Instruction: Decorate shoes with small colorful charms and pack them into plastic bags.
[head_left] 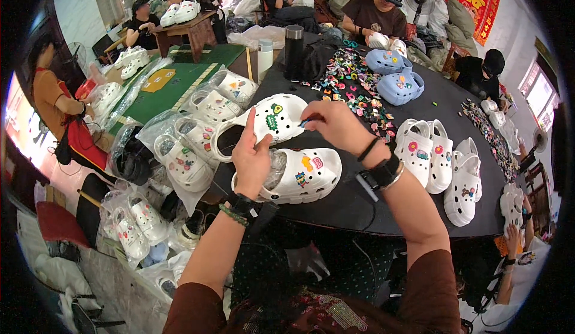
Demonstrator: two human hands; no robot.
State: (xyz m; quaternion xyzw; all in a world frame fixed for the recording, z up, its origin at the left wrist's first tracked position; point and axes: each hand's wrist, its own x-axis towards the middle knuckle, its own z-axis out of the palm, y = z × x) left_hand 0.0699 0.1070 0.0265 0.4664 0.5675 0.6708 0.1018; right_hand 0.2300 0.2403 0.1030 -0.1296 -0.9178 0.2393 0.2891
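Observation:
My left hand [250, 159] grips the side of a white clog [288, 109], its index finger stretched along the upper. That clog carries an avocado charm and a green charm. At its toe my right hand [340, 129] pinches a small bluish charm [305, 122], mostly hidden by the fingertips, against the holes. Just below, a second white clog [320, 181] lies on the black table with several colourful charms in it.
Loose charms [353, 79] lie heaped beyond my hands, beside blue clogs [400, 88]. White clogs [434, 157] stand at right; bagged clogs [185, 163] crowd the left. A dark bottle [293, 52] and a white bottle [265, 59] stand behind. Other people work around the tables.

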